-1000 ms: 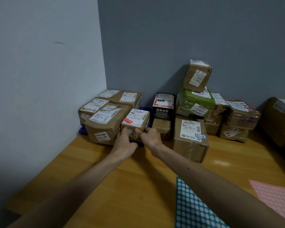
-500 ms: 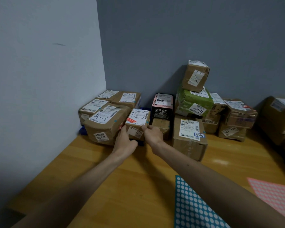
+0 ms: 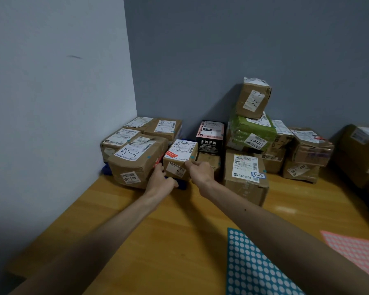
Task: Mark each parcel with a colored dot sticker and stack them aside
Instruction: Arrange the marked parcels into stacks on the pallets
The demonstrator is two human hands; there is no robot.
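A small brown parcel [image 3: 179, 158] with a white label and a red strip sits at the far side of the wooden table [image 3: 179, 231], on a dark blue thing. My left hand [image 3: 161, 180] grips its lower left corner. My right hand [image 3: 200, 171] holds its right front edge, fingers curled on it. A blue dot sticker shows on its top right corner. A larger brown parcel [image 3: 136, 162] stands directly to its left. A blue dot sticker sheet [image 3: 251, 265] lies near me, a pink sticker sheet [image 3: 356, 250] at the right.
Parcels crowd the corner: flat boxes [image 3: 153, 128] behind, a black and pink box [image 3: 210, 137], a brown box marked 5-3 [image 3: 245, 175], a green parcel [image 3: 251, 133] with a brown one [image 3: 252, 99] on top, more boxes [image 3: 307, 152] right. Walls close the left and back.
The small parcel has been pushed farther back and right, closer to the black box. Both hands followed it and stay on its front.
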